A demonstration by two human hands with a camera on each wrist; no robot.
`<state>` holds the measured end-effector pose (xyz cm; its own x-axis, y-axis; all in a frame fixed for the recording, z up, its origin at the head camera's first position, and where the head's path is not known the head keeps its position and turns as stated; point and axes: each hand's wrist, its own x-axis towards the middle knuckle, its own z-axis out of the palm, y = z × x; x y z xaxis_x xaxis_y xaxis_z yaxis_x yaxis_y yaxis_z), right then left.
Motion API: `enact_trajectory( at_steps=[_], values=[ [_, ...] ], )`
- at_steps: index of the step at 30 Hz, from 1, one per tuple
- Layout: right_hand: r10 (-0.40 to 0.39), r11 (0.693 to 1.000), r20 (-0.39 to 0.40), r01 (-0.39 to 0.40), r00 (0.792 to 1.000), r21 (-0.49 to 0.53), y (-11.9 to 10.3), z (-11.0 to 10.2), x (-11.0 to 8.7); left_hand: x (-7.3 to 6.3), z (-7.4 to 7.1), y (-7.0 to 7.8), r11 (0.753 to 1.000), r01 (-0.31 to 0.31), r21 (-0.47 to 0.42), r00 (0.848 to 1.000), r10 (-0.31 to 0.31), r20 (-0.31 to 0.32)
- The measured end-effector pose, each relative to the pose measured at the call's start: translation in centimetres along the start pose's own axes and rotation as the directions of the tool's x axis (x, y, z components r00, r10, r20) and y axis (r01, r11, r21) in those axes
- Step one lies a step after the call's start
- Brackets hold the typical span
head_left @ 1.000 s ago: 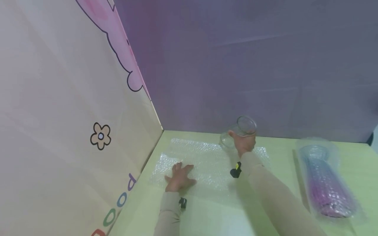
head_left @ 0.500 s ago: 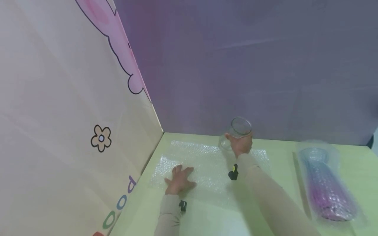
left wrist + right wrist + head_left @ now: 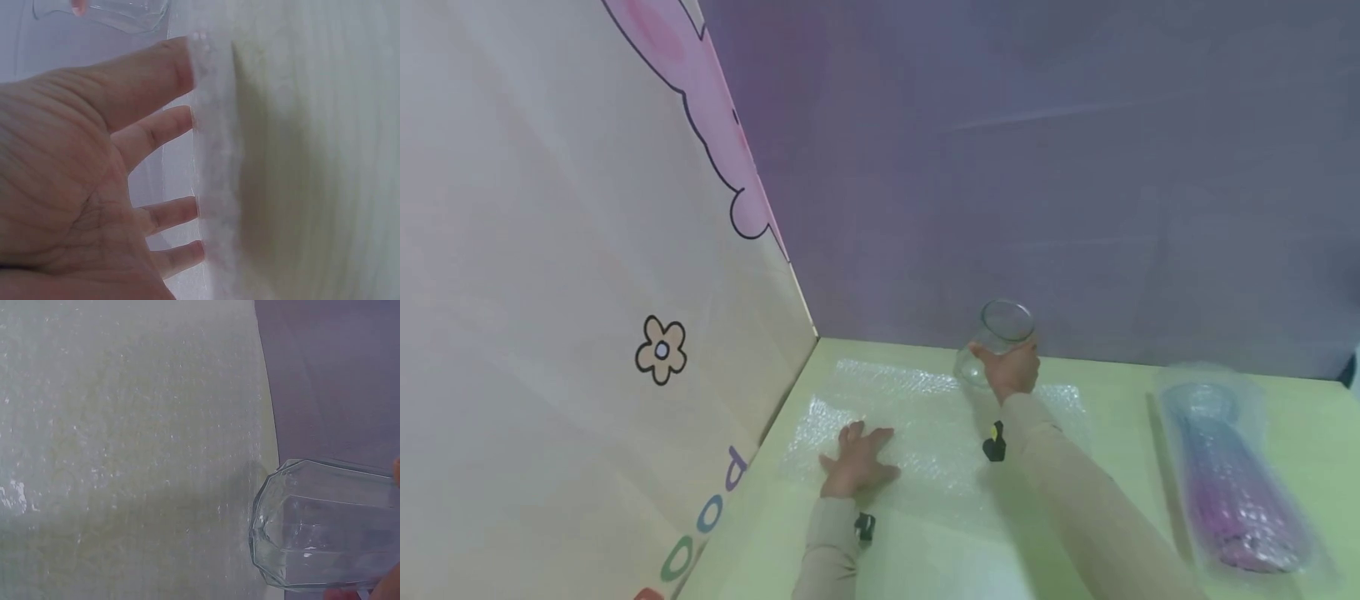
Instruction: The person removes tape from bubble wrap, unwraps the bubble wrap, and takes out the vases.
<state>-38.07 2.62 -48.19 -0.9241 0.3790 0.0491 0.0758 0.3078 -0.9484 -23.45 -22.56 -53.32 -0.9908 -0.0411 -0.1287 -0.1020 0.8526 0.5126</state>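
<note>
Clear glass is the material of the vase [image 3: 1000, 332], which is found at the far side of the bench [image 3: 940, 554], above the back part of a sheet of bubble wrap [image 3: 932, 429]. The right hand [image 3: 1011, 371] grips it around the body, with the thumb on the left side. Its round mouth points upward, and in the head view it appears to lean to the right. In the right wrist view its base is angular, with flat facets, near the edge of the wrap; whether base and wrap touch, one cannot tell.

The left hand [image 3: 856, 460] is well apart from the right one. Its fingers are spread, and it rests on the left front part of the wrap, holding nothing.

To the right lies a wrapped vase [image 3: 1232, 475], bluish at the narrow top and purple toward the wide bottom, covered with bubble film. Behind the bench stands a grey-violet wall [image 3: 1037, 167]. On the pale panel [image 3: 535, 250] at left are printed a flower [image 3: 661, 350] and coloured letters [image 3: 708, 513]. Both sleeves [image 3: 1078, 483] are beige, and a small black device [image 3: 995, 442] shows beside each wrist.
</note>
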Motion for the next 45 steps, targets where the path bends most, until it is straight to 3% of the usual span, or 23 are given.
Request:
enact_trajectory(
  at_steps=[19,39,45],
  values=[
    [-0.038,0.995,0.068,0.044,0.997,-0.089,0.0,0.8,0.8,0.1,0.0,-0.2,1.000,0.003,0.007,1.000,-0.003,0.006],
    [-0.101,0.979,0.076,0.112,0.992,-0.172,-0.1,1.6,1.6,0.3,0.0,-0.4,1.000,0.008,0.007,1.000,-0.008,0.025],
    [-0.116,0.964,0.122,0.141,0.986,-0.224,0.0,1.4,1.8,0.5,-0.1,-0.4,1.000,0.008,0.003,1.000,-0.008,0.023]
  ],
)
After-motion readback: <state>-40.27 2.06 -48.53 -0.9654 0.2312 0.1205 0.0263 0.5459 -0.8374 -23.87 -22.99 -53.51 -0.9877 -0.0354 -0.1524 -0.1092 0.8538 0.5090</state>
